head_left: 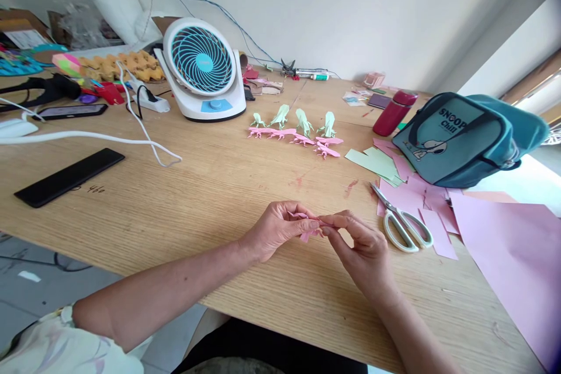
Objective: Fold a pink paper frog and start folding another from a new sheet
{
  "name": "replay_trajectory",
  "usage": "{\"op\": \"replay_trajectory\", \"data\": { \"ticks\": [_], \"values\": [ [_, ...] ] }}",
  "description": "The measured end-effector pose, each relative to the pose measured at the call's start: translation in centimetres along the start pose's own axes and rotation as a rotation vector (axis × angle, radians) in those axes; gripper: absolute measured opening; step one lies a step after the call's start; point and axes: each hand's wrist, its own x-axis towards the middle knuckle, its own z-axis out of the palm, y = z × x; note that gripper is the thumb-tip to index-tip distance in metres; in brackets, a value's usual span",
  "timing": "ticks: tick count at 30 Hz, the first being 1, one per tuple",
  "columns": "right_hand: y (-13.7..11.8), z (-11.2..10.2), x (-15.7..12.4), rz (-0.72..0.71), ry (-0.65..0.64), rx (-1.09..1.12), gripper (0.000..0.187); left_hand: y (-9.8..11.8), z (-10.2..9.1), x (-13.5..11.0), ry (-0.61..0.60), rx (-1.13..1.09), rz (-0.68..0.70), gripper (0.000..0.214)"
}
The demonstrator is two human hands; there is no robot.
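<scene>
Between my two hands is a small piece of folded pink paper, partly covered by my fingers. My left hand grips its left part between thumb and fingers. The thumb and forefinger of my right hand pinch its right end. Farther back on the table stand several pink paper figures with thin legs, in a loose row. Behind them are several pale green folded paper figures. White-handled scissors lie to the right of my right hand, partly on pink paper pieces.
Pink sheets and green paper strips spread over the right side. A teal bag and a red bottle stand behind them. At the back left is a fan; a white cable and a black slab lie left.
</scene>
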Motion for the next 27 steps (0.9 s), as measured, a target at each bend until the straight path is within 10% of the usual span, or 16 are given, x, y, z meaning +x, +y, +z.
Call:
{"op": "replay_trajectory", "data": {
  "ticks": [7,27],
  "values": [
    [0.3,0.08,0.01,0.029,0.006,0.012,0.018,-0.06,-0.28,0.04,0.008,-0.099,-0.131,0.029],
    [0.87,0.79,-0.37,0.075,0.072,0.08,0.008,0.15,0.56,-0.57,0.041,0.245,0.123,0.023]
  ]
}}
